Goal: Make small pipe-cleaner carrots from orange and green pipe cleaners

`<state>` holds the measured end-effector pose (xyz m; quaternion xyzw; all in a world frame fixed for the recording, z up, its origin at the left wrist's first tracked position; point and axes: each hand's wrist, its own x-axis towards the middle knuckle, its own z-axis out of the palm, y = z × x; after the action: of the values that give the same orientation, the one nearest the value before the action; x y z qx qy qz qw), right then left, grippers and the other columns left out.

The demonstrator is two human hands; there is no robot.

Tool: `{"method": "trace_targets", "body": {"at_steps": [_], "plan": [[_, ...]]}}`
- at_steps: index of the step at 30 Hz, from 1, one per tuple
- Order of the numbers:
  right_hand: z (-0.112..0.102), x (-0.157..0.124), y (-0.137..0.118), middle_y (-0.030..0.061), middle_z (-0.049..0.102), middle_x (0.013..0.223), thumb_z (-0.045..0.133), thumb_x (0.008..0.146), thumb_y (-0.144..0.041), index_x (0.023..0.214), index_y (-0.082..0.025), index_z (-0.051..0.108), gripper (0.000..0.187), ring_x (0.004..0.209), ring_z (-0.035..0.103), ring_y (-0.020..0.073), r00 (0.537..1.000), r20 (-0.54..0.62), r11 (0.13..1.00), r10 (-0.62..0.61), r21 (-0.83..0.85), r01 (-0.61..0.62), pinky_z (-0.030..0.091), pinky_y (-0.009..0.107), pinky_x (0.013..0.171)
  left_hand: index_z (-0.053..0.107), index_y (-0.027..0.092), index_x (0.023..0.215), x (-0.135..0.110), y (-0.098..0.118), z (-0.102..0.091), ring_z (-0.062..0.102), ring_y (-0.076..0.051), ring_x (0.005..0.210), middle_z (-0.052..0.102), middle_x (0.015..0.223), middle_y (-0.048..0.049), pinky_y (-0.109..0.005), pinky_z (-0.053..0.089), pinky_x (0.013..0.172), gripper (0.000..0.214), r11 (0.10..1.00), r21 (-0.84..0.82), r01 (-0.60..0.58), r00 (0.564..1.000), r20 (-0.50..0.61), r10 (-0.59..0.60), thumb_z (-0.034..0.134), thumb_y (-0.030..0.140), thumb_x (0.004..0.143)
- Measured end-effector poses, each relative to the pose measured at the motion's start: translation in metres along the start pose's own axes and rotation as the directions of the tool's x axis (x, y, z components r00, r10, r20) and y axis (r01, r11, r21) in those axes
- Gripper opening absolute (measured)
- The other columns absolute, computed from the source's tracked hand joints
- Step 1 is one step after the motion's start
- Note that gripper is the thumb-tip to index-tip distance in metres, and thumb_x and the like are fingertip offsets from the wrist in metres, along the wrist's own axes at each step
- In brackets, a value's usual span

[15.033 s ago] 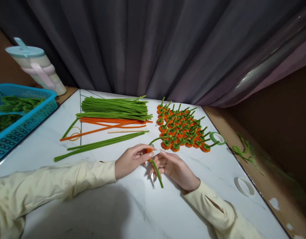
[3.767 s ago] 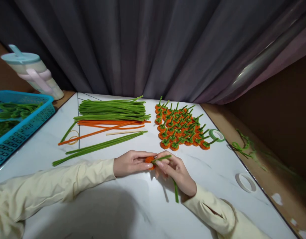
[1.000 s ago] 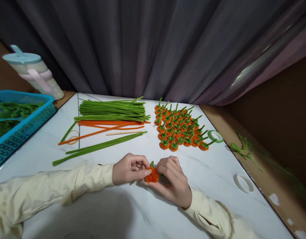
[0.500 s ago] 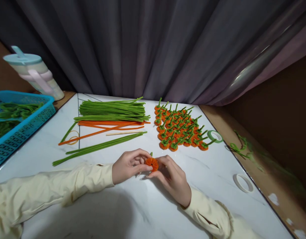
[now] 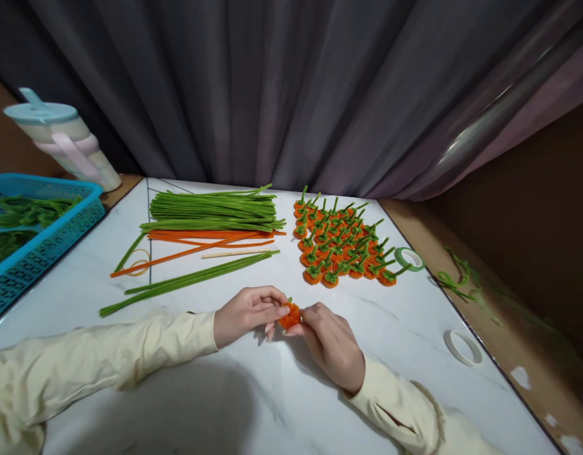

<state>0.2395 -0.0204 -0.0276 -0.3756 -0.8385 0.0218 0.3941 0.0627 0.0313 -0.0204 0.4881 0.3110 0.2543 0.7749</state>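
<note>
A small orange pipe-cleaner pumpkin (image 5: 290,314) with a short green tip sits between both my hands, low over the white marble table (image 5: 225,392). My left hand (image 5: 246,311) pinches its left side with thumb and fingers. From the right, my right hand (image 5: 330,344) closes its fingertips on the pumpkin too. Beyond them lies a cluster of several finished orange pumpkins with green stems (image 5: 341,246). To the left lie bundles of green pipe cleaners (image 5: 215,208), orange pipe cleaners (image 5: 210,237) and a loose row of green ones (image 5: 187,281).
A blue basket (image 5: 40,237) with green pieces stands at the far left, a lidded jug (image 5: 66,136) behind it. A green tape roll (image 5: 411,259) and a white tape roll (image 5: 463,347) lie near the table's right edge. Dark curtains hang behind.
The long green stem seen earlier is no longer sticking out; only a short green tip shows. Both hands have kept turning the orange pumpkin between them, staying in the same spot.
</note>
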Motion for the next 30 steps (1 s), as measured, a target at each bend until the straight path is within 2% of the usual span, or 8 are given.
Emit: {"method": "trace_targets", "body": {"at_steps": [6,9,12,15,20,24,28,30], "plan": [[-0.0016,-0.0011,-0.001,0.0046,0.052,0.061,0.046,0.086,-0.005,0.095,-0.011,0.048,0.012,0.056,0.043,0.0158,0.994,0.01,0.991,-0.11,-0.082,0.11,0.035,0.025,0.047,0.057,0.011,0.075,0.0024,0.001,0.0,0.049,-0.005,0.043,0.059,0.057,0.0017,-0.018,0.036,0.044,0.033,0.997,-0.048,0.057,0.998,0.004,-0.057,0.073,0.038,0.065],[-0.0008,0.0005,0.0002,0.0033,0.052,0.063,0.053,0.086,-0.015,0.092,-0.015,0.049,0.006,0.056,0.044,0.015,1.0,-0.018,1.0,-0.023,-0.019,0.022,0.036,0.025,0.048,0.058,0.01,0.068,0.004,0.0055,0.0011,0.043,-0.003,0.041,0.055,0.051,0.0031,-0.017,0.037,0.044,0.031,0.988,-0.128,0.084,0.996,-0.005,-0.085,0.074,0.036,0.064],[0.0001,0.0023,0.0014,0.0071,0.058,0.078,0.058,0.083,-0.032,0.108,-0.014,0.049,0.032,0.065,0.051,0.0159,0.993,-0.048,0.993,0.105,0.056,-0.102,0.043,0.026,0.054,0.059,0.009,0.067,0.0063,0.0087,0.0015,0.041,-0.002,0.04,0.056,0.052,0.0018,-0.017,0.035,0.041,0.03,0.974,-0.183,0.129,0.992,0.021,-0.128,0.075,0.034,0.063],[0.0006,0.0023,0.0013,0.0086,0.059,0.086,0.057,0.084,-0.035,0.124,-0.015,0.042,0.047,0.076,0.055,0.0175,0.993,0.0,0.986,0.118,0.115,-0.117,0.047,0.027,0.062,0.059,0.009,0.075,0.0085,0.0074,0.0002,0.038,-0.002,0.038,0.054,0.051,0.0033,-0.017,0.034,0.04,0.03,0.969,-0.203,0.139,0.99,0.057,-0.13,0.074,0.033,0.065],[-0.0001,0.0019,-0.0013,0.0044,0.058,0.077,0.058,0.084,-0.026,0.115,-0.018,0.048,0.034,0.068,0.055,0.0153,0.982,-0.041,0.975,0.186,0.131,-0.18,0.046,0.026,0.059,0.053,0.014,0.083,0.0106,0.0008,-0.0038,0.048,-0.006,0.044,0.053,0.053,0.0045,-0.018,0.039,0.045,0.033,0.957,-0.276,0.087,0.995,0.063,-0.072,0.072,0.036,0.068],[-0.0007,0.0036,-0.0031,0.0019,0.057,0.074,0.063,0.08,-0.032,0.104,-0.019,0.05,0.03,0.061,0.051,0.0134,0.955,-0.137,0.961,0.264,0.124,-0.248,0.045,0.025,0.056,0.055,0.012,0.082,0.0084,0.0,-0.0024,0.05,-0.006,0.05,0.055,0.058,0.0028,-0.02,0.04,0.051,0.035,0.981,-0.173,0.083,0.996,0.055,-0.074,0.074,0.035,0.065],[0.0,0.0054,-0.0035,0.0021,0.057,0.076,0.061,0.08,-0.035,0.102,-0.02,0.049,0.029,0.06,0.05,0.0132,0.953,-0.096,0.951,0.287,0.15,-0.271,0.046,0.025,0.054,0.06,0.011,0.084,0.0042,0.0017,0.0015,0.052,-0.007,0.058,0.059,0.068,-0.0001,-0.02,0.04,0.056,0.031,0.995,-0.049,0.082,0.996,0.022,-0.081,0.073,0.033,0.066],[-0.0003,0.0058,-0.0032,0.0049,0.056,0.083,0.061,0.081,-0.031,0.105,-0.02,0.047,0.029,0.068,0.053,0.0155,0.963,-0.104,0.958,0.25,0.172,-0.23,0.048,0.027,0.058,0.06,0.011,0.081,0.003,0.0027,0.0023,0.051,-0.007,0.057,0.058,0.066,0.0004,-0.021,0.04,0.057,0.029,0.998,-0.015,0.063,0.998,0.003,-0.063,0.071,0.034,0.067]]}}
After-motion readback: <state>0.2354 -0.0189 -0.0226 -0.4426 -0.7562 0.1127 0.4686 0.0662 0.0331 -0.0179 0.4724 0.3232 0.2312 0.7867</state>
